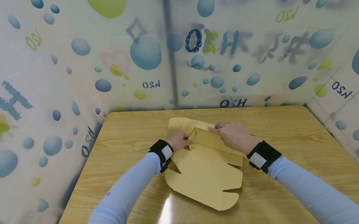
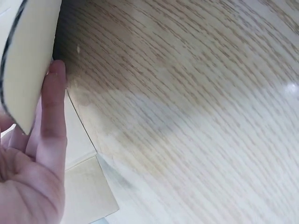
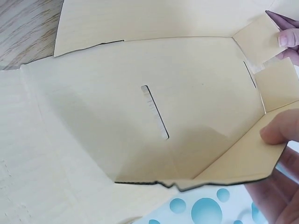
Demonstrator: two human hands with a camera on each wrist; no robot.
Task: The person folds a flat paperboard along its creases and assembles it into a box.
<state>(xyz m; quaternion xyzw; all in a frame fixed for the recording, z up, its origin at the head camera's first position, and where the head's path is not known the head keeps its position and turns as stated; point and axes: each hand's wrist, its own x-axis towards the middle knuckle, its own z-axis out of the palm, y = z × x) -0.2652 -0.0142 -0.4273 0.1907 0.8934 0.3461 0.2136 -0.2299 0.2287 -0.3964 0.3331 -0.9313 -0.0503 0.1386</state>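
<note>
A partly folded cardboard box blank (image 1: 207, 176) lies on the wooden table, its near panel flat with rounded, notched edges. My left hand (image 1: 179, 140) is at its left side, pinching a small flap (image 3: 259, 39) between thumb and fingers. In the left wrist view, the fingers of that hand (image 2: 46, 140) lie along the back of a raised panel (image 2: 28, 65). The right hand (image 1: 234, 135) grips the far raised edge; in the right wrist view its thumb (image 3: 282, 128) presses on a folded side strip. Between the hands, a middle panel (image 3: 196, 102) shows a narrow slot.
The wooden table (image 1: 116, 196) extends around the cardboard on all sides. Printed curtains or panels (image 1: 152, 86) with blue and green dots rise behind the table and at both sides.
</note>
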